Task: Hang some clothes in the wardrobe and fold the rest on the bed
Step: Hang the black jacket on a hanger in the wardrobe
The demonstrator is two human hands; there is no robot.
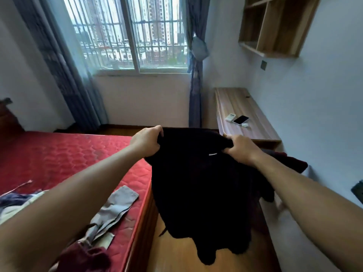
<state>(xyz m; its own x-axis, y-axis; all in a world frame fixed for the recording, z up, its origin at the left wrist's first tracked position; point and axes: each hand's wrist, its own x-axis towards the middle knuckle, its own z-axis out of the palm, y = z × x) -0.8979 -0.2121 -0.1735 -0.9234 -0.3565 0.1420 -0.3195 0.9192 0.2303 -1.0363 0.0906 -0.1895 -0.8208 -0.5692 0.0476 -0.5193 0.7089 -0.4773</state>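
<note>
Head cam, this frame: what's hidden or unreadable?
Head view:
- black garment: type unclear, too dark; left hand and right hand bunch its top edge.
- dark red cloth: mostly hidden behind the right forearm.
- clothes pile: cut by the frame's left edge, covered by the left arm.
- wardrobe: out of frame.

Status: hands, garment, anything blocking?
Both gripping: left hand and right hand on top edge of black garment. Garment hangs beside bed, above floor. Nothing blocking it.
</note>
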